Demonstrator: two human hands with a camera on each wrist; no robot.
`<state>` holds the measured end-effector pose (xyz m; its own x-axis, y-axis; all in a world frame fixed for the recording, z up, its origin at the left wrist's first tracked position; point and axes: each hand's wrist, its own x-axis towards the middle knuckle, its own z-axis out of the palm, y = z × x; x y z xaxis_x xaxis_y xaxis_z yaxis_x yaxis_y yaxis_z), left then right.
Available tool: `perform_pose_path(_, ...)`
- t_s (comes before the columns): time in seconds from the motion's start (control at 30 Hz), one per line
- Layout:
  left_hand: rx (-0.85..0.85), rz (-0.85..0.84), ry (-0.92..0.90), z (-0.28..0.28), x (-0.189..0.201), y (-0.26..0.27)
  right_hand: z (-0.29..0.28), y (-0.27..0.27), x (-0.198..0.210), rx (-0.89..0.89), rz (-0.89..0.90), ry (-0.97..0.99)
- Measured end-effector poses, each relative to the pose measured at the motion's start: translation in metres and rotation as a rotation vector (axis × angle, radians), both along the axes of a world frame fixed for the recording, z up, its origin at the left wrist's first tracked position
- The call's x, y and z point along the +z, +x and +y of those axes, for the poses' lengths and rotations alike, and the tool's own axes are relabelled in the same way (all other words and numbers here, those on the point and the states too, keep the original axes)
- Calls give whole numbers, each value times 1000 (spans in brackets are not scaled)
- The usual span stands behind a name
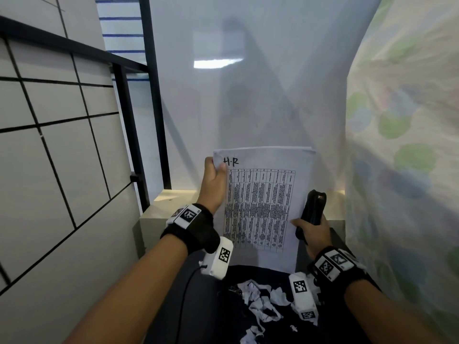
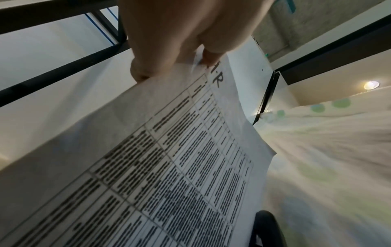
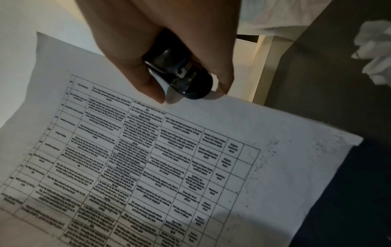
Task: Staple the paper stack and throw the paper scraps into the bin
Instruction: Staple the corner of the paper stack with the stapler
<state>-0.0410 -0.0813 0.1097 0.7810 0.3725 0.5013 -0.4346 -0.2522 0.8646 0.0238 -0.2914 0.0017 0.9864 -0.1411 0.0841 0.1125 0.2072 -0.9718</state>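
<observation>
A white paper stack printed with a table and marked "H-R" is held upright in the air. My left hand pinches its top left corner, thumb on the front; the same paper stack fills the left wrist view below that left hand. My right hand grips a black stapler at the sheet's right edge, its thumb touching the paper. The right wrist view shows the stapler in the right hand above the paper stack. Crumpled white paper scraps lie on a dark surface below.
A white tiled wall with a black metal frame stands to the left. A floral cloth hangs on the right. A pale ledge sits behind the paper. A black cable runs under my left forearm.
</observation>
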Motion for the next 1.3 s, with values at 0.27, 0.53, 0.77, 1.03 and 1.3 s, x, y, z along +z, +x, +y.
perform_pose_path(0.27,24,-48,19,4,0,-4,-18,-16,66,-210,-310,24)
perform_pose_path(0.53,50,-100,35,-3,-2,-9,-17,-70,185,-9,-653,215)
perform_pose_path(0.77,25,-121,35,-10,-4,-22,46,-82,192,98,-623,78)
perform_pose_path(1.03,-15,-163,12,-8,-5,-27,96,-83,174,131,-665,-163)
perform_pose_path(1.3,-21,-183,53,-5,-8,-24,116,-77,182,166,-693,-280)
